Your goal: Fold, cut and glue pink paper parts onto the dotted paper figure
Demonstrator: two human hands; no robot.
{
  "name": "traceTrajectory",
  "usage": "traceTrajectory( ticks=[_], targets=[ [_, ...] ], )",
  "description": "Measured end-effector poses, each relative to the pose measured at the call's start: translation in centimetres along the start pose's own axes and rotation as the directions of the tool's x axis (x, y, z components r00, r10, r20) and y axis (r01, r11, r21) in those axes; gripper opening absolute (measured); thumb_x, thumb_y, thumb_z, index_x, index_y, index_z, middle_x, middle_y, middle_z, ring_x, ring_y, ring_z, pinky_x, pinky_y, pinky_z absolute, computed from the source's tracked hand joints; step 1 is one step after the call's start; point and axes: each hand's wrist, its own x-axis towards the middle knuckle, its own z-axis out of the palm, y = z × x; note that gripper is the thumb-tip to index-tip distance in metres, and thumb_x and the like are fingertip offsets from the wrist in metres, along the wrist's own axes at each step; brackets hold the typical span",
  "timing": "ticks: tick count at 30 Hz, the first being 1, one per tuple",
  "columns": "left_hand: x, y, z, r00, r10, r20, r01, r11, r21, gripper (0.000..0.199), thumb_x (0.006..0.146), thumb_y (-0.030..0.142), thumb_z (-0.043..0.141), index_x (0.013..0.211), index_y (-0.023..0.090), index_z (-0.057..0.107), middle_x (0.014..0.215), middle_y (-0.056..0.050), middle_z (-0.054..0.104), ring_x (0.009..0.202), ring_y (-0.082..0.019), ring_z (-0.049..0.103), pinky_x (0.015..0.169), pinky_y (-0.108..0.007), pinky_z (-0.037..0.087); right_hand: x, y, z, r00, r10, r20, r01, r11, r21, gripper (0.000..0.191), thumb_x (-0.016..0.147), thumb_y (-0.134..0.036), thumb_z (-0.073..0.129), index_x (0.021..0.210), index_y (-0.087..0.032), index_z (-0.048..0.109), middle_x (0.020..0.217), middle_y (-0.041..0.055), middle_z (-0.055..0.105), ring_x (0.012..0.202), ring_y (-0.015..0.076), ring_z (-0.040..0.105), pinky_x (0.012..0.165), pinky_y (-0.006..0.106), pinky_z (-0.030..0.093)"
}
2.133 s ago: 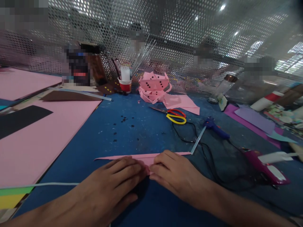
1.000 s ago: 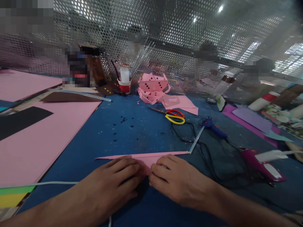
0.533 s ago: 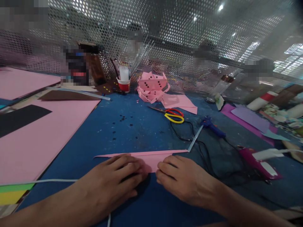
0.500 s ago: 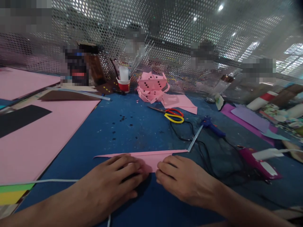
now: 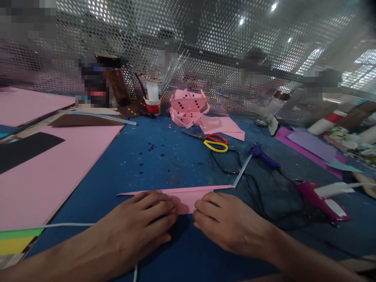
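Note:
A narrow folded strip of pink paper lies across the blue table, with a thin folded band along its far edge. My left hand is closed on the strip's left half, fingertips bent over its near side. On the right part, my right hand grips the near edge with curled fingers. Bare pink paper shows between the two hands. The tip of a clear glue stick touches the strip's right end; its other end meets a blue glue gun.
Scissors lie beyond the strip, before a pink paper model. Large pink sheets cover the left. Black cables run right to a magenta power strip. A red-white cup stands at the back.
My left fingertips have shifted slightly left along the pink strip, baring a little more paper between the hands. My right hand has hardly moved.

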Motion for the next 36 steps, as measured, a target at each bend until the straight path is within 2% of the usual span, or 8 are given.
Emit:
traceTrajectory(
  ticks=[5, 13, 28, 36],
  targets=[
    [0.1, -0.2, -0.8, 0.996, 0.062, 0.067, -0.063, 0.998, 0.014, 0.030, 0.107, 0.026, 0.046, 0.125, 0.014, 0.066, 0.123, -0.007, 0.076, 0.113, -0.022, 0.067, 0.100, -0.035, 0.051, -0.2, 0.1, 0.0, 1.000, 0.004, -0.024, -0.004, 1.000, 0.001, 0.015, 0.105, -0.020, 0.052, 0.104, -0.016, 0.066, 0.100, 0.0054, 0.070, 0.090, 0.0210, 0.058, 0.076, 0.035, 0.048],
    [-0.8, -0.8, -1.0, 0.995, 0.027, 0.098, -0.018, 0.996, -0.091, 0.034, 0.104, 0.026, 0.055, 0.135, 0.016, 0.063, 0.138, -0.007, 0.070, 0.130, -0.020, 0.061, 0.117, -0.031, 0.045, -0.4, 0.2, 0.0, 0.995, -0.022, -0.093, 0.023, 1.000, 0.005, 0.020, 0.106, -0.018, 0.049, 0.101, -0.015, 0.068, 0.103, 0.0063, 0.073, 0.094, 0.0208, 0.063, 0.081, 0.034, 0.053],
    [-1.8, -1.3, -1.6, 0.980, 0.035, 0.194, -0.012, 0.993, -0.121, 0.045, 0.102, 0.022, 0.057, 0.147, 0.014, 0.054, 0.149, -0.008, 0.061, 0.143, -0.020, 0.051, 0.124, -0.032, 0.039, -0.8, 0.3, -0.1, 0.994, 0.008, -0.112, -0.001, 0.998, 0.058, 0.018, 0.102, -0.020, 0.052, 0.099, -0.014, 0.069, 0.110, 0.0090, 0.074, 0.100, 0.0227, 0.066, 0.088, 0.035, 0.055],
    [-1.8, -1.4, -1.9, 0.980, 0.012, 0.198, 0.028, 0.980, -0.197, 0.045, 0.101, 0.021, 0.059, 0.146, 0.018, 0.055, 0.150, -0.009, 0.060, 0.142, -0.021, 0.053, 0.121, -0.034, 0.044, -0.7, 0.3, -0.4, 0.995, 0.017, -0.103, -0.009, 0.997, 0.075, 0.016, 0.101, -0.020, 0.053, 0.097, -0.014, 0.068, 0.108, 0.0089, 0.073, 0.097, 0.0223, 0.065, 0.087, 0.035, 0.056]
  ],
)
